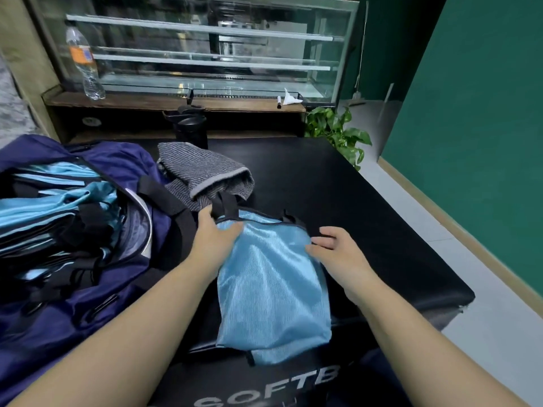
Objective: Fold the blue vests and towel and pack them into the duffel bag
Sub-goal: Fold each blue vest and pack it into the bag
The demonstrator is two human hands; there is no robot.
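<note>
A folded blue vest [273, 286] lies mid-frame on the black table [367, 207], long axis running from lower edge up toward its black-trimmed top. The left hand [213, 233] rests on its upper left corner, fingers only loosely bent; the right hand [335, 251] touches the upper right edge — fingers spread, gripping nothing. At left sits the open navy duffel bag [111, 304], more vests inside. The grey towel [202, 174] lies just above — touching the bag's strap. Upper left, a water bottle [83, 64].
</note>
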